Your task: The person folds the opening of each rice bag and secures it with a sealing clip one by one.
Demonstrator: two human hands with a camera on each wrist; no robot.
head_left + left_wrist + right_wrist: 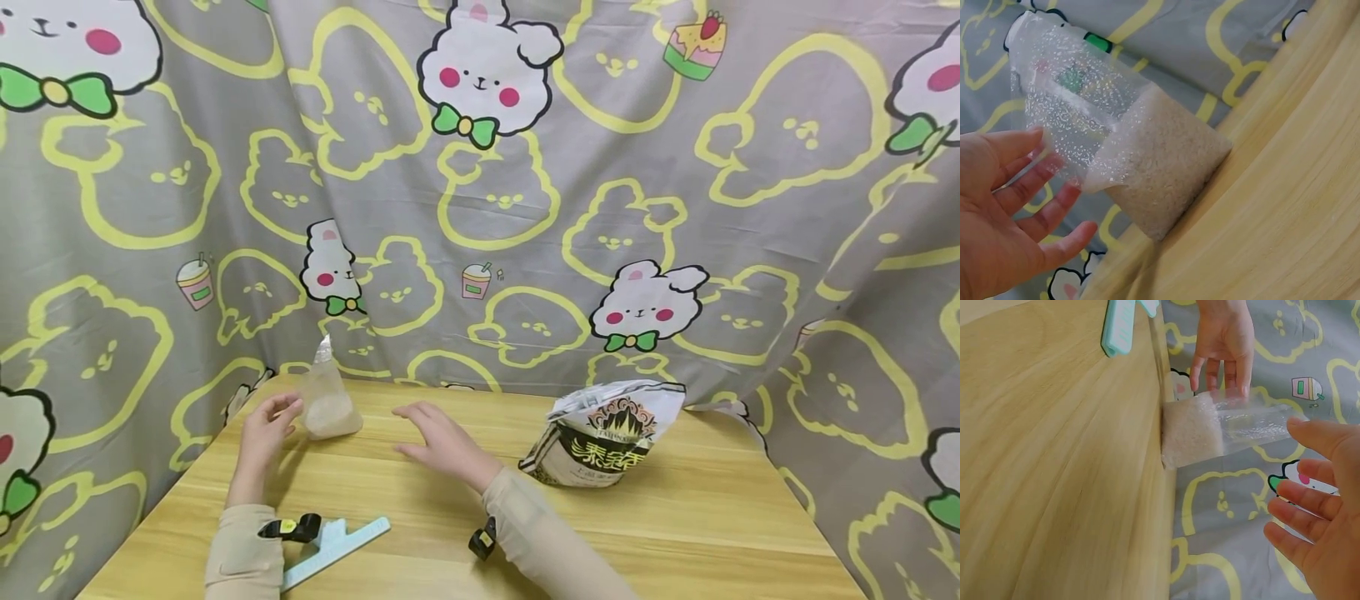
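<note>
A clear plastic bag of rice [330, 414] stands upright at the back left of the table, its lower part filled and its thin top peaked. My left hand [264, 427] is at the bag's left side, fingers spread and slightly bent. In the left wrist view, the fingertips [1071, 187] are right at the bag's edge. My right hand [442, 446] hovers to the right of the bag, fingers loosely extended and thumb apart, holding nothing. From the right wrist view, its thumb tip overlaps the top of the bag.
A light blue bag-sealing clip [348, 546] lies by the left forearm, partly hidden by it. To the right, a large printed white-and-black rice sack [615, 437] stands, its top folded over. A patterned grey curtain [502, 225] hangs behind the wooden table [690, 533].
</note>
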